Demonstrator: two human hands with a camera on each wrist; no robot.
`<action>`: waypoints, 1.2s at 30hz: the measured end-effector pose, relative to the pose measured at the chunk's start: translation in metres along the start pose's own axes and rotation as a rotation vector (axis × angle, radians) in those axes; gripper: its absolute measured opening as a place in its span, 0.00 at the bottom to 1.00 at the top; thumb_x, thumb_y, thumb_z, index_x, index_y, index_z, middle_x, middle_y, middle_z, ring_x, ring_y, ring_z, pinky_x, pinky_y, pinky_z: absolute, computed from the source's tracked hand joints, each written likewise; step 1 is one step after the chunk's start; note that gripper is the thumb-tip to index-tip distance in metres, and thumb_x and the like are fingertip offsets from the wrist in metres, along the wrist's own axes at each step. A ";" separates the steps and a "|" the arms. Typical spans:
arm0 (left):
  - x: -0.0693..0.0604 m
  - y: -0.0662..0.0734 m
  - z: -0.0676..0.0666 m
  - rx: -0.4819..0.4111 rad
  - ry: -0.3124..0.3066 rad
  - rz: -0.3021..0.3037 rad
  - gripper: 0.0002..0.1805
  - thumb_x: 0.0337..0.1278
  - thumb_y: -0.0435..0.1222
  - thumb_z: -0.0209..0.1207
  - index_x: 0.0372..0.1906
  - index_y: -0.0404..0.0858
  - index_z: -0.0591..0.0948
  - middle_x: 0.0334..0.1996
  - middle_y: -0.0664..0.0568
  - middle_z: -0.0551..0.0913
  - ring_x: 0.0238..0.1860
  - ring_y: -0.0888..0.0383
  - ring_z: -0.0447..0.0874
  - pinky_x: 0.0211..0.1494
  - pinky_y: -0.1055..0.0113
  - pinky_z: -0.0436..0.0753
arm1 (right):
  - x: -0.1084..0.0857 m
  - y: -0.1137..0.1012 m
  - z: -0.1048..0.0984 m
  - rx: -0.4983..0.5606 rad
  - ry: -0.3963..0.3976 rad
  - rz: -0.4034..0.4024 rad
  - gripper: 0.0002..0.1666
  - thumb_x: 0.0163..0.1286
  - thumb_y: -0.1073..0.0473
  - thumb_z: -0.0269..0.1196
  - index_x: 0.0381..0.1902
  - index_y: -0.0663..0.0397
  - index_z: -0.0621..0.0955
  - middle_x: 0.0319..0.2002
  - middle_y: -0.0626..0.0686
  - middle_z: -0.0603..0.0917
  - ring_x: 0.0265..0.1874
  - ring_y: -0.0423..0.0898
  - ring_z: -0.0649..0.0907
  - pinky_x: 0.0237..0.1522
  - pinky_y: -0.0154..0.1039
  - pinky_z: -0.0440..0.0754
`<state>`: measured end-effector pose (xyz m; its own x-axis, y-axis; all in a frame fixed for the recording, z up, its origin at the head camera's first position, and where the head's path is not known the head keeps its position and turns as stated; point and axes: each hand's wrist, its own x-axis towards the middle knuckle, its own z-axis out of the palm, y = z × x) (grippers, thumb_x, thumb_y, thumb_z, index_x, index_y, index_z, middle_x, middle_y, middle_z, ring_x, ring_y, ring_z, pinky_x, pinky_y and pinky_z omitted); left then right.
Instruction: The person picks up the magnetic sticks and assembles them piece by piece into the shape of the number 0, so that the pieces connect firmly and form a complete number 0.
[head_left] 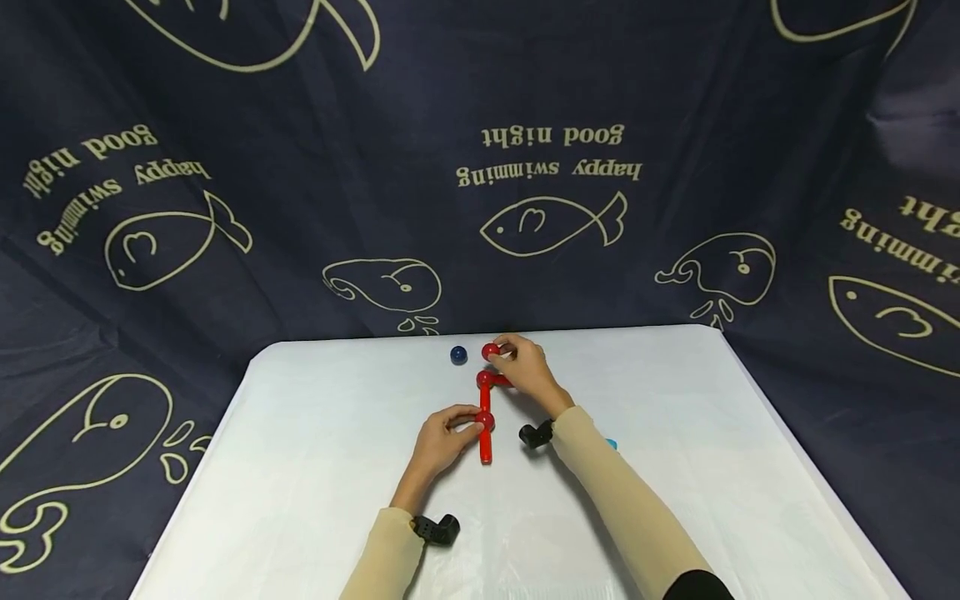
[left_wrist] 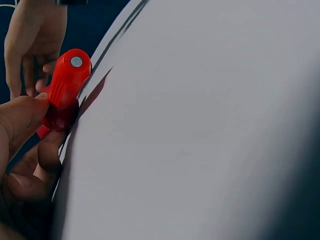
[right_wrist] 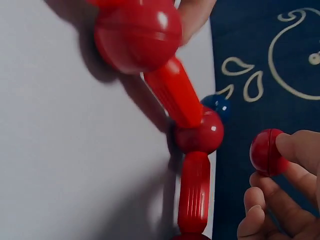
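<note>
A structure of red rods and red balls lies on the white table (head_left: 337,433). My left hand (head_left: 438,440) holds its near red ball (head_left: 485,421) between thumb and fingers. One red rod (left_wrist: 67,82) sticks out from that ball toward me, with a silvery disc on its end. Another rod (right_wrist: 172,92) runs to a farther red ball (right_wrist: 199,131), from which a side rod (right_wrist: 194,192) branches right. Beyond the structure, my right hand (head_left: 523,367) pinches a separate red ball (right_wrist: 267,152), apart from the other pieces.
A dark blue ball (head_left: 458,356) stands near the table's far edge, left of the right hand. Something light blue (head_left: 612,444) shows partly behind the right sleeve. A dark cloth (head_left: 420,208) printed with fish hangs behind the table.
</note>
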<state>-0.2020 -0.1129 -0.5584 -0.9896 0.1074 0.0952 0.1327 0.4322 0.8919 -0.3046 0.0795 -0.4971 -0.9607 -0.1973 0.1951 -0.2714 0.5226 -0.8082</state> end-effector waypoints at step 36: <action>0.000 0.002 0.002 0.044 0.023 0.004 0.16 0.63 0.43 0.69 0.54 0.46 0.89 0.49 0.53 0.91 0.61 0.49 0.84 0.63 0.47 0.79 | -0.146 0.000 -0.010 0.059 -0.113 0.023 0.14 0.68 0.57 0.71 0.51 0.48 0.85 0.38 0.45 0.87 0.34 0.39 0.83 0.33 0.32 0.80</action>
<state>-0.2016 -0.1101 -0.5577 -0.9901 0.0887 0.1089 0.1380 0.4705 0.8715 -0.1648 0.1171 -0.5199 -0.9531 -0.2799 0.1151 -0.2424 0.4786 -0.8439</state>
